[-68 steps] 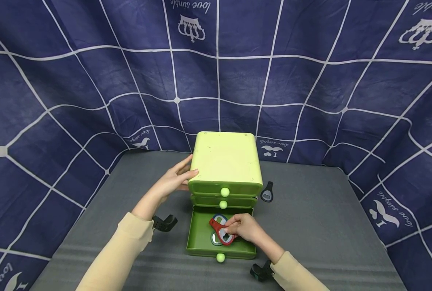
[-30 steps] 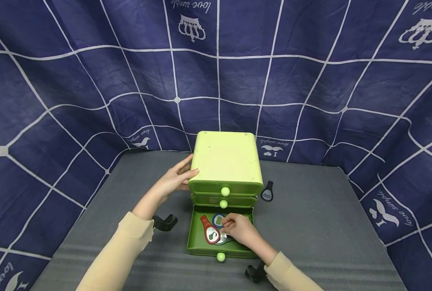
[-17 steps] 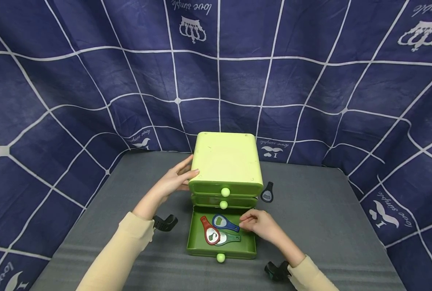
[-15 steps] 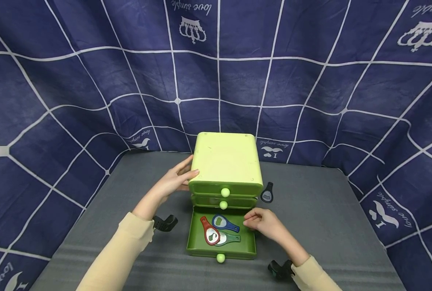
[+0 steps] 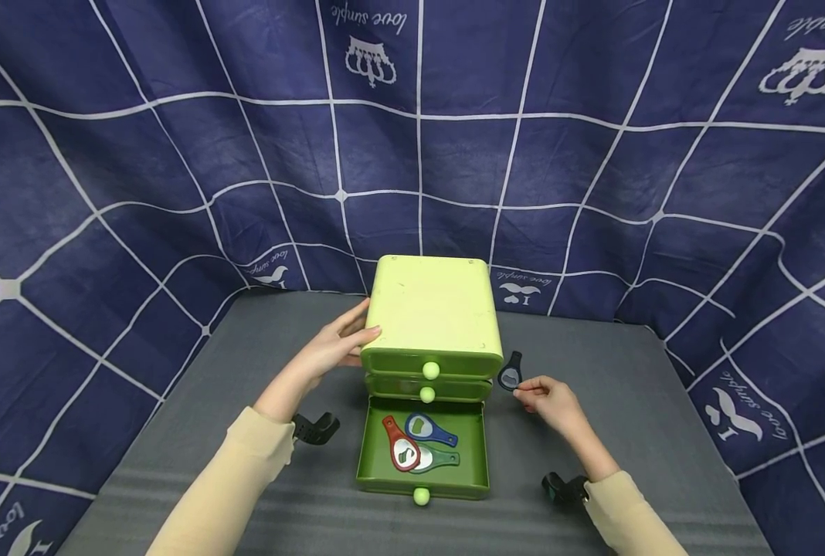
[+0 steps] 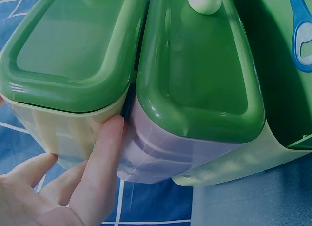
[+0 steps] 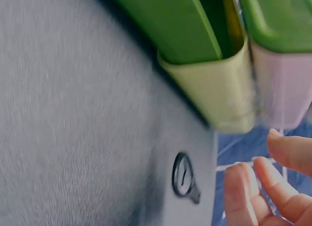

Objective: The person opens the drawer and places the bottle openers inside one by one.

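My left hand (image 5: 329, 351) rests against the left side of a yellow-green chest of drawers (image 5: 433, 301). In the left wrist view its fairly straight fingers (image 6: 105, 157) touch the chest's side wall. My right hand (image 5: 555, 401) is beside the black bottle opener (image 5: 515, 361), which lies on the table right of the chest. The right wrist view shows a gap between the fingers (image 7: 236, 192) and that opener, with nothing held. Inside the pulled-out bottom drawer (image 5: 470, 483) lie a red bottle opener (image 5: 394, 435), a blue one (image 5: 442, 434) and a green one (image 5: 446, 457).
The two upper drawers, with round knobs (image 5: 430, 371), are pushed in. A grey cloth (image 5: 635, 432) covers the table. A blue curtain with white lines (image 5: 454, 154) hangs behind and along both sides.
My right hand first let go of the red bottle opener in the drawer. It has since moved right and away from me, to the black opener. My left hand stays put.
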`<state>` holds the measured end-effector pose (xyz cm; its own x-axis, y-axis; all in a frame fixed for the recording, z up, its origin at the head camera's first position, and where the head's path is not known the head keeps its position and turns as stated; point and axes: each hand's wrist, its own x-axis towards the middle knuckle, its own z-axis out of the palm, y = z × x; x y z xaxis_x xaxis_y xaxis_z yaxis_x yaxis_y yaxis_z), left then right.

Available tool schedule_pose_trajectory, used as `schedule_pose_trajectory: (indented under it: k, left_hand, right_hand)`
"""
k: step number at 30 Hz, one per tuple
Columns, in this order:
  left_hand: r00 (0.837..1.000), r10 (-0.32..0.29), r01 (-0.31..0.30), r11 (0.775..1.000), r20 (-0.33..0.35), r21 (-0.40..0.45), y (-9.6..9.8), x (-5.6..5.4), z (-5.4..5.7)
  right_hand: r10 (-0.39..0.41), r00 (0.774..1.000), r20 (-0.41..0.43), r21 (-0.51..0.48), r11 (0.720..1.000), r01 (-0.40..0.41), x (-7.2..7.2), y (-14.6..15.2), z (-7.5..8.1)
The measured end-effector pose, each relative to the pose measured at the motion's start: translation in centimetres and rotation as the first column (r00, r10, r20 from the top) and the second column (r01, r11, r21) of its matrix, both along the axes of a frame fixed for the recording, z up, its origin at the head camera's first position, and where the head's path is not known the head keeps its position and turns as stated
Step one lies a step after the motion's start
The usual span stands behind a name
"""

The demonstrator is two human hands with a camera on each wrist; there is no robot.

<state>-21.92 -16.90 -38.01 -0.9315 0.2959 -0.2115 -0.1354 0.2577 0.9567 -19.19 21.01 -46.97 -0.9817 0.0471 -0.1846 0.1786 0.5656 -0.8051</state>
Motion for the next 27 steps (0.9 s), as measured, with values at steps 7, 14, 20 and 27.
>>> schedule_pose_trajectory:
  k: [7, 14, 20, 27]
  left_hand:
    - [1.0, -0.006, 0.006, 1.0, -0.004, 0.003, 0.0, 0.0, 0.0]
    - [1.0, -0.003, 0.003, 1.0, -0.001, 0.007, 0.0, 0.1, 0.0]
    - [1.0, 0.001, -0.001, 1.0, 0.001, 0.001, 0.0, 0.2, 0.1]
    - [1.0, -0.003, 0.003, 1.0, -0.003, 0.011, 0.0, 0.1, 0.1]
  right_hand:
    - [-0.099, 0.995, -0.029, 0.085, 0.991, 0.102, -1.8, 0.7, -1.2]
    - [-0.143, 0.986, -0.08, 0.115, 0.982, 0.152, -3.1, 0.6, -2.5]
    - [-0.194, 0.979, -0.059, 0.128, 0.971, 0.201, -4.1, 0.0, -3.6]
    - [-0.216, 0.976, -0.032, 0.15, 0.964, 0.219, -4.8, -0.5, -4.5]
